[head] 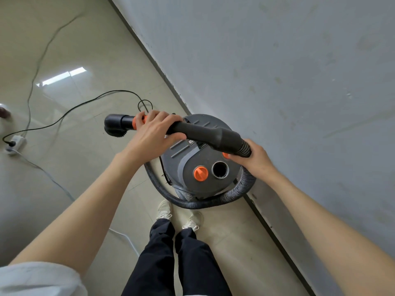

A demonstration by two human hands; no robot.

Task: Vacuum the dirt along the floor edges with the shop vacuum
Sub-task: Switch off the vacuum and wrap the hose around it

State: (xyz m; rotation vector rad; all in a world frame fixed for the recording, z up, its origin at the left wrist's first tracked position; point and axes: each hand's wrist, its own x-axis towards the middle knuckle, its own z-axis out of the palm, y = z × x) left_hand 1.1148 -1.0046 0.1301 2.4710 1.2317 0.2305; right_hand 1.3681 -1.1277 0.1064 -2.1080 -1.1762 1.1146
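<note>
Head view, near to far: shoes (179, 216) facing shop vacuum (198, 159) parked against wall (277, 71). Right hand (255, 160) curled round hose (235, 194) cuff, left hand (156, 130) wrapped on wand (203, 133), steadying brush nozzle (116, 126) (probably seating joint). Farther left, cord (70, 111) running to power strip (16, 143).

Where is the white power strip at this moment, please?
In the head view, the white power strip lies on the tiled floor at far left, a black cord plugged into it, well away from the vacuum.

head view, steeply downward, close
</note>
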